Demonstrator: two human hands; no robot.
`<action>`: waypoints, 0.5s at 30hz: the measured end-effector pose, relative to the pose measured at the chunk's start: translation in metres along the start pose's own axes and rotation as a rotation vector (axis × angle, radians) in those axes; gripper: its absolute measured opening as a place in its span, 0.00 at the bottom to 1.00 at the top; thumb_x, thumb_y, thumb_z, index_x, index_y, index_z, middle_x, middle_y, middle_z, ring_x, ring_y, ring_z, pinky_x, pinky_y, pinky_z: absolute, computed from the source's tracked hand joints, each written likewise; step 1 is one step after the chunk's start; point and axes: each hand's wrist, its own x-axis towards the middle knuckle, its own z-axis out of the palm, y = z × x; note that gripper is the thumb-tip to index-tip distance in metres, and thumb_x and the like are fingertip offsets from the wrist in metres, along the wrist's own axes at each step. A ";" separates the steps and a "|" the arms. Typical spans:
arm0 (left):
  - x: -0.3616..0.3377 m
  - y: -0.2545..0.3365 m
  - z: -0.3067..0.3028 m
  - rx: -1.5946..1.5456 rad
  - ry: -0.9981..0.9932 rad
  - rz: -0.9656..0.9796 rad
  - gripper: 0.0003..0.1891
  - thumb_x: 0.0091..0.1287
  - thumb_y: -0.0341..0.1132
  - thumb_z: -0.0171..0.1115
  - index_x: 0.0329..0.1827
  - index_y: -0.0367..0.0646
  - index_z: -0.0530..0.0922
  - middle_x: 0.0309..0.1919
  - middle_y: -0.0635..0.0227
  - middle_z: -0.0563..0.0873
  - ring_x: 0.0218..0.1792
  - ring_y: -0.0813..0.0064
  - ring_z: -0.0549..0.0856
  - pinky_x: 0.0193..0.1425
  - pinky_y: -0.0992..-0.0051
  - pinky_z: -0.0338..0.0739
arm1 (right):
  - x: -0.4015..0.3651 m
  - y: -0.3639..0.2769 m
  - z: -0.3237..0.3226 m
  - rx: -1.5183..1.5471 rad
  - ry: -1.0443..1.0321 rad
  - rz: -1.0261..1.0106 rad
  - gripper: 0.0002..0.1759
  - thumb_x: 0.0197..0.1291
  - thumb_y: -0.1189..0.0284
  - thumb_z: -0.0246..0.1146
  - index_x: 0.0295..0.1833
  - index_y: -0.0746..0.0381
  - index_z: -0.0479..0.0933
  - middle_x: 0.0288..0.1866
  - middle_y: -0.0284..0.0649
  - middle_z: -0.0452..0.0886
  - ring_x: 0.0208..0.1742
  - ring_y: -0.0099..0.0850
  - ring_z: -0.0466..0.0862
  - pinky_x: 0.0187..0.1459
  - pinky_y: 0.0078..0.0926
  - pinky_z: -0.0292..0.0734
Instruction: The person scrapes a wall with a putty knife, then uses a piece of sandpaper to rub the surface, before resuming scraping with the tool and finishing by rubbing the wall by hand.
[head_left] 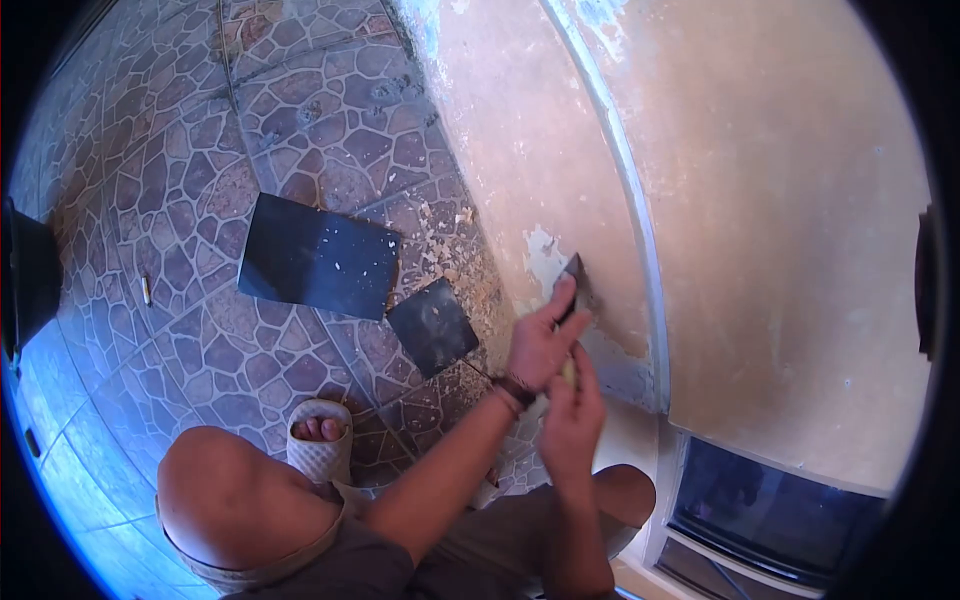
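A scraper [573,268] with a dark blade and a pale handle rests against the wall [540,130], at the edge of a whitish bare patch [543,252] in the paint. My left hand [542,345], with bracelets at the wrist, is closed round the scraper near its blade, the thumb lying along it. Lower down, my right hand [572,425] grips the handle end. The fingers cover most of the handle.
Paint flakes [450,250] litter the stone-patterned floor [190,190] along the wall. Two dark flat panels, a large one [320,255] and a small one [433,328], lie there. A black container [32,280] stands far left. A window [770,510] is at lower right.
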 end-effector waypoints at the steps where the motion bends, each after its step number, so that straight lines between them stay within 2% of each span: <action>1: -0.004 -0.006 0.007 0.029 0.021 0.066 0.28 0.63 0.32 0.57 0.67 0.40 0.61 0.53 0.61 0.78 0.42 0.82 0.76 0.49 0.82 0.71 | 0.002 0.003 -0.009 -0.027 -0.003 -0.003 0.26 0.56 0.73 0.50 0.60 0.75 0.63 0.45 0.58 0.76 0.42 0.42 0.78 0.47 0.27 0.72; 2: -0.008 -0.011 0.013 0.059 0.045 0.131 0.28 0.64 0.33 0.57 0.67 0.40 0.60 0.54 0.61 0.77 0.40 0.83 0.76 0.47 0.82 0.72 | 0.007 0.008 -0.017 -0.055 -0.002 -0.011 0.24 0.57 0.75 0.49 0.59 0.75 0.64 0.42 0.52 0.77 0.40 0.34 0.77 0.44 0.24 0.72; 3: -0.005 -0.008 0.011 0.058 0.057 0.099 0.28 0.64 0.33 0.57 0.67 0.40 0.60 0.52 0.63 0.79 0.40 0.84 0.75 0.46 0.82 0.72 | 0.010 0.013 -0.022 -0.084 -0.001 -0.019 0.23 0.58 0.76 0.48 0.59 0.75 0.64 0.40 0.47 0.78 0.38 0.26 0.76 0.41 0.21 0.72; 4: -0.001 -0.006 0.007 0.057 0.067 0.063 0.28 0.64 0.33 0.57 0.67 0.40 0.60 0.49 0.65 0.80 0.39 0.85 0.74 0.44 0.83 0.72 | 0.017 0.016 -0.015 -0.130 -0.003 -0.064 0.23 0.58 0.76 0.48 0.59 0.75 0.64 0.40 0.47 0.78 0.38 0.26 0.76 0.41 0.22 0.72; 6: 0.020 -0.005 -0.017 -0.127 -0.031 -0.185 0.30 0.63 0.32 0.57 0.68 0.39 0.58 0.48 0.66 0.73 0.46 0.82 0.67 0.49 0.81 0.66 | 0.040 0.012 0.017 -0.221 -0.015 -0.151 0.23 0.58 0.76 0.49 0.59 0.75 0.65 0.41 0.46 0.79 0.37 0.27 0.76 0.41 0.23 0.72; 7: 0.022 0.013 -0.026 -0.142 -0.073 -0.279 0.30 0.63 0.31 0.56 0.68 0.39 0.56 0.58 0.61 0.67 0.57 0.78 0.62 0.59 0.80 0.60 | 0.039 -0.001 0.026 -0.230 -0.013 -0.108 0.22 0.58 0.76 0.48 0.59 0.74 0.65 0.44 0.47 0.79 0.41 0.29 0.77 0.43 0.26 0.72; 10: 0.006 0.004 -0.011 -0.004 -0.121 -0.010 0.30 0.63 0.30 0.55 0.68 0.39 0.55 0.57 0.62 0.65 0.56 0.78 0.62 0.58 0.80 0.60 | 0.009 0.002 0.006 -0.152 0.063 -0.169 0.23 0.58 0.74 0.47 0.59 0.73 0.66 0.45 0.52 0.78 0.46 0.31 0.78 0.47 0.27 0.72; 11: 0.004 -0.019 -0.001 0.140 -0.077 0.210 0.31 0.63 0.30 0.55 0.69 0.39 0.55 0.45 0.69 0.71 0.44 0.82 0.66 0.48 0.82 0.65 | 0.010 0.006 0.006 -0.155 0.064 -0.174 0.23 0.58 0.74 0.46 0.59 0.74 0.66 0.46 0.53 0.78 0.48 0.31 0.78 0.48 0.27 0.71; 14: 0.019 -0.024 -0.007 0.139 -0.055 0.164 0.30 0.64 0.28 0.55 0.69 0.39 0.55 0.35 0.79 0.75 0.34 0.86 0.72 0.42 0.84 0.71 | 0.018 0.016 0.007 -0.206 0.061 -0.135 0.23 0.59 0.74 0.46 0.59 0.74 0.65 0.49 0.55 0.76 0.51 0.33 0.77 0.52 0.28 0.71; 15: 0.032 -0.028 -0.018 0.042 -0.072 0.056 0.30 0.64 0.28 0.54 0.69 0.39 0.55 0.35 0.79 0.75 0.35 0.85 0.72 0.44 0.84 0.70 | 0.030 0.010 0.018 -0.239 0.035 -0.100 0.23 0.59 0.74 0.46 0.59 0.74 0.65 0.50 0.55 0.76 0.51 0.35 0.77 0.52 0.28 0.70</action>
